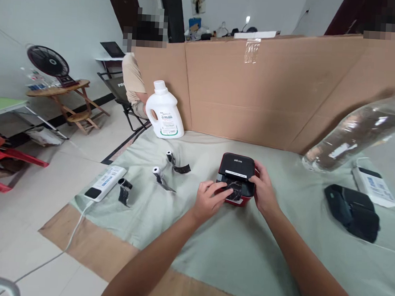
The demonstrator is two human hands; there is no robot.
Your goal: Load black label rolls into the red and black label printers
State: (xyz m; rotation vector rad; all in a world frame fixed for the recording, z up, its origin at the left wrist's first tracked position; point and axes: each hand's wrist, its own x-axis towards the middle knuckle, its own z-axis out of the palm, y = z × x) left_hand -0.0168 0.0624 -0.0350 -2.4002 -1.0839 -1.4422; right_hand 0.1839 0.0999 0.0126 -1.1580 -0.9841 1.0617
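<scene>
A small black and red printer (238,166) stands on the green cloth in front of me, its black lid facing up. A dark, crumpled strip (235,189) lies across its front opening. My left hand (209,203) reaches in from the left, fingers stretched out and apart, with the fingertips touching the strip. On the other side, my right hand (264,188) grips the printer's right side, thumb at the front corner and fingers behind. Left of the printer lie small rolls with dark tails: one roll (170,157), a second roll (157,172) and a third roll (124,184).
A white jug (166,112) stands against the cardboard wall (241,92). A power strip (105,182) with a cable lies at the left edge. To the right are a large clear bottle (355,135), a black pouch (352,211) and a white device (376,185). A person (133,77) sits beyond.
</scene>
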